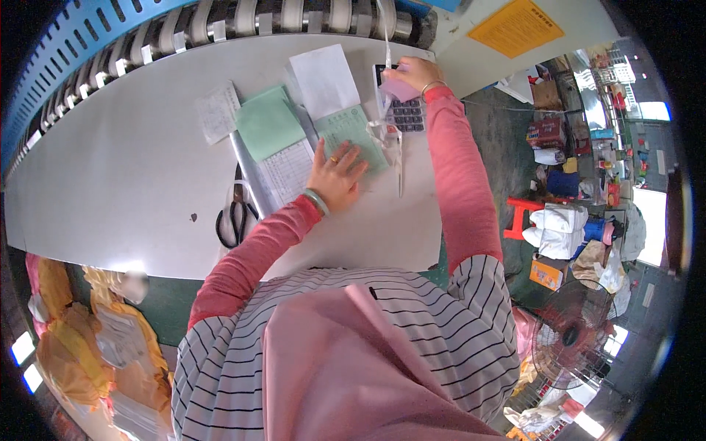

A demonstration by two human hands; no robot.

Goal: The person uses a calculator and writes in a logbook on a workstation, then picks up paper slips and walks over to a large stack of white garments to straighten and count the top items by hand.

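My left hand (337, 178) lies with spread fingers on a green printed slip (346, 128), part of a booklet of forms. My right hand (415, 75) pinches a small pink paper slip (400, 90) over the calculator (406, 116), covering part of its upper end. A white strip (387, 37) hangs down beside that hand. Left of my left hand, a green sheet (268, 121) partly covers a form with a printed grid (283, 173). A blank white sheet (325, 79) lies beyond the green slip. Just below the calculator rests a thin pen-like stick (400, 173).
Black-handled scissors (234, 220) and a crumpled clear packet (218, 112) lie on the white table (125, 184). A row of machine rollers (228, 18) borders its far edge. On the right are a red stool (518, 218) and a floor fan (572, 334); yellow cloth (70, 353) hangs at lower left.
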